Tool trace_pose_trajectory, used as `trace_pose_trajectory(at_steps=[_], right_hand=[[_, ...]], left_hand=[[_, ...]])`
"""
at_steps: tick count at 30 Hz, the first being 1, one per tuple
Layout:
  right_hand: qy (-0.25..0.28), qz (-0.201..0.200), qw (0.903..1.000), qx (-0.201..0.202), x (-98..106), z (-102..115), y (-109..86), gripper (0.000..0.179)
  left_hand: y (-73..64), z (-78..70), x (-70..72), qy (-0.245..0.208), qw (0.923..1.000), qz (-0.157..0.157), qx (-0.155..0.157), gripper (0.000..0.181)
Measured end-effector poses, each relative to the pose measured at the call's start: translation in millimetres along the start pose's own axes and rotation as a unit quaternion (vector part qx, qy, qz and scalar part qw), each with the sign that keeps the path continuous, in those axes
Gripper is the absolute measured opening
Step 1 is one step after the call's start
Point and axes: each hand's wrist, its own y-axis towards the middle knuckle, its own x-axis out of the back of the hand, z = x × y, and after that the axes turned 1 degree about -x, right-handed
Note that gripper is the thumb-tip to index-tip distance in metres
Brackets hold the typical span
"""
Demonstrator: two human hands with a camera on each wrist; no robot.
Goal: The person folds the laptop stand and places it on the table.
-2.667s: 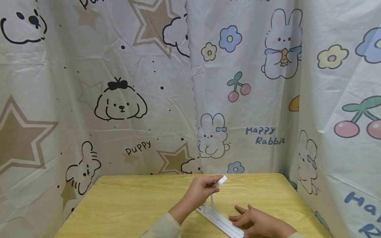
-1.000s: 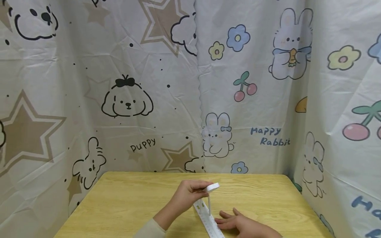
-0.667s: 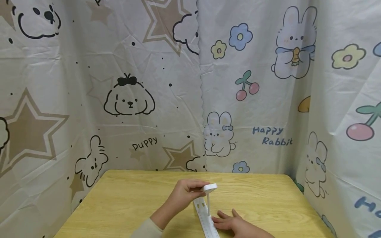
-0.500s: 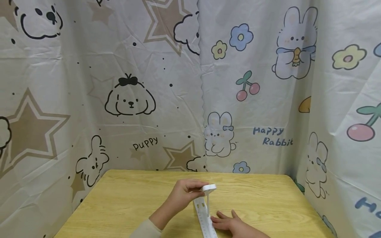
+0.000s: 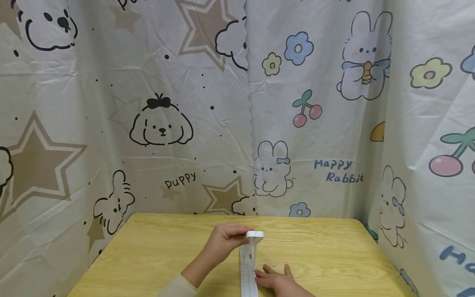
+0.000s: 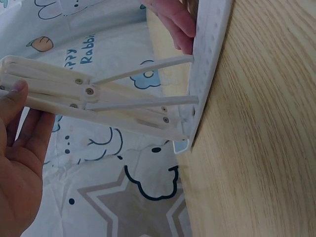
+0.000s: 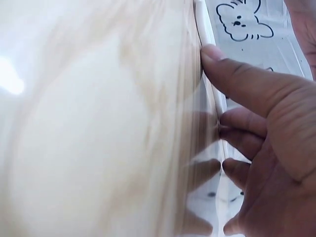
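A white plastic folding stand (image 5: 248, 280) rests its long base strip on the table, pointing almost straight away from me in the head view. Its hinged panel (image 6: 90, 92) is raised at an angle, with thin prop rods (image 6: 143, 103) running down to the base. My left hand (image 5: 219, 245) pinches the panel's raised end between thumb and fingers. Low at the right side of the base, my right hand (image 5: 276, 281) has its fingers spread. Its thumb and fingertips are right at the strip's edge in the right wrist view.
The wooden table (image 5: 167, 247) has a pale yellow grain, with its far edge behind my hands. A cream curtain (image 5: 208, 123) printed with puppies, rabbits and stars hangs behind it and along both sides.
The stand has swung from a diagonal to nearly straight ahead. Both hands have shifted left with it, the left keeping its pinch on the panel and the right staying beside the base.
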Motion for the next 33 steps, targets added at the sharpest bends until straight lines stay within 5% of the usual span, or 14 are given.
trace_pose_trajectory(at_steps=[11, 19, 33], right_hand=[[0.004, 0.000, 0.9998, -0.021, 3.4, 13.4, 5.9, 0.068], [0.088, 0.008, 0.9955, -0.033, 19.3, 12.1, 3.6, 0.046], [0.064, -0.111, 0.9914, -0.023, 36.7, 7.9, 27.1, 0.033]], left_hand=[[-1.6, -1.2, 4.3, -0.035, 0.9989, -0.006, 0.032, 0.032], [-5.4, 2.8, 10.6, -0.074, 0.9959, -0.004, 0.053, 0.030], [-13.0, 6.5, 12.0, -0.040, 0.9925, -0.047, 0.105, 0.036]])
